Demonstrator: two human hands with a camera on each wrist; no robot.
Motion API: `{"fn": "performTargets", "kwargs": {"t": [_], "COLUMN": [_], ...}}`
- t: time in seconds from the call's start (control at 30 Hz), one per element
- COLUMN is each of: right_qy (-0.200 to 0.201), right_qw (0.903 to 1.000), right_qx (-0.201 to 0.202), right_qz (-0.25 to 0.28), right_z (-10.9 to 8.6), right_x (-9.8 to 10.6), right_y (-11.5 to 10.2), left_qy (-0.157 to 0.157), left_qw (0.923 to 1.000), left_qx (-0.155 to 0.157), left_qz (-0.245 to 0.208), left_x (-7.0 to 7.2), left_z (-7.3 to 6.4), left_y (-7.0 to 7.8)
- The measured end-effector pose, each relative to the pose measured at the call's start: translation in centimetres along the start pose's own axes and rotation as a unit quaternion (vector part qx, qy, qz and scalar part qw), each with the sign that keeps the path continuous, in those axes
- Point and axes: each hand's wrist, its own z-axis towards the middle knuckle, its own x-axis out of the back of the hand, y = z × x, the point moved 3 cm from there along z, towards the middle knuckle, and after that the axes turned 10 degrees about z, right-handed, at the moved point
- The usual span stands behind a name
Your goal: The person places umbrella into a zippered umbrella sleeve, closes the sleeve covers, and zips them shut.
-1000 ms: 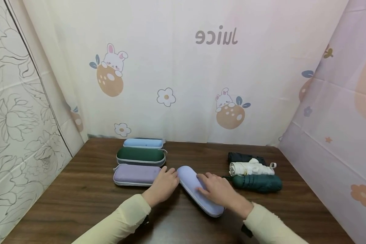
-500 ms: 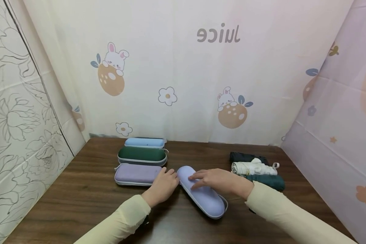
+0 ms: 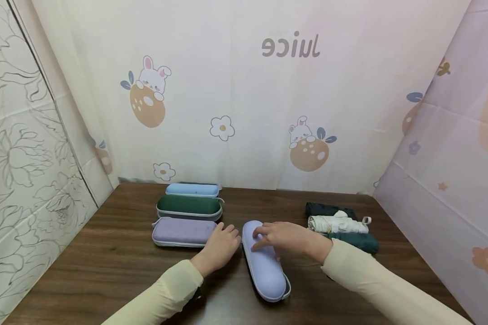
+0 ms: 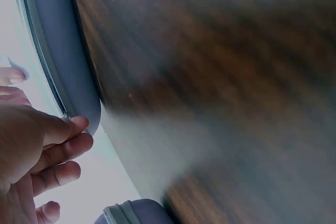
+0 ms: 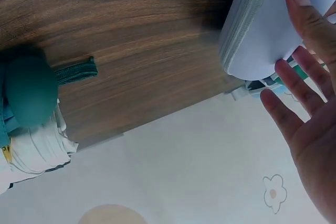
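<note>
A lavender hard zip case (image 3: 264, 266) lies on the table between both hands, its long side running away from me and slightly tilted left. My left hand (image 3: 219, 246) is at its far end; in the left wrist view thumb and forefinger pinch at the zipper (image 4: 66, 115), though the pull itself is mostly hidden. My right hand (image 3: 288, 239) lies over the case's upper part with fingers spread and lightly bent. Seen from the right wrist, its thumb (image 5: 302, 3) touches the lid. Just left of the left hand sits a purple zip case (image 3: 183, 232).
Behind the purple case are a dark green case (image 3: 189, 205) and a light blue case (image 3: 192, 189). On the right lie folded umbrellas: black (image 3: 325, 210), white (image 3: 329, 224) and dark green (image 3: 359, 243). A printed curtain (image 3: 248, 90) hangs at the table's back edge.
The lavender case's near end has swung left, so it points more straight away from me. My right hand has shifted left and turned over the lid. The left hand stays almost in place.
</note>
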Motion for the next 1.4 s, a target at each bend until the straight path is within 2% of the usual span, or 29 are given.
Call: {"fn": "performTargets", "kwargs": {"t": [0.2,0.27,0.47,0.8,0.93,1.13,1.27,1.4], "right_qy": [0.001,0.008,0.024,0.037,0.040,0.067,0.087,0.092], "right_qw": [0.9999,0.9999,0.9990,0.9984,0.9977,0.9953,0.9900,0.9857], "right_qx": [-0.010,-0.010,-0.034,-0.035,-0.051,-0.071,-0.109,-0.139], "right_qz": [0.005,0.010,0.019,0.027,0.021,0.005,-0.018,-0.028], "right_z": [0.2,0.3,0.2,0.0,-0.3,-0.6,-0.9,-1.1], "right_x": [-0.1,-0.2,-0.4,-0.9,-1.2,-1.4,-1.8,-2.1], "right_y": [0.0,0.0,0.1,0.1,0.3,0.7,1.1,1.3], "left_qy": [-0.019,-0.015,0.024,0.021,0.020,0.018,0.016,0.027], "left_qw": [0.9998,0.9998,0.9996,0.9995,0.9993,0.9989,0.9992,0.9991], "left_qx": [-0.010,-0.009,-0.011,-0.023,-0.033,-0.041,-0.032,-0.029], "left_qz": [-0.001,0.001,0.004,-0.001,0.001,0.015,0.019,0.016], "left_x": [0.3,0.4,0.8,0.7,0.8,1.2,1.6,1.7], "left_z": [-0.1,-0.4,-0.3,-0.6,-0.8,-1.5,-2.2,-2.7], "left_y": [0.3,0.3,0.5,0.8,0.9,0.3,-0.6,-1.3]}}
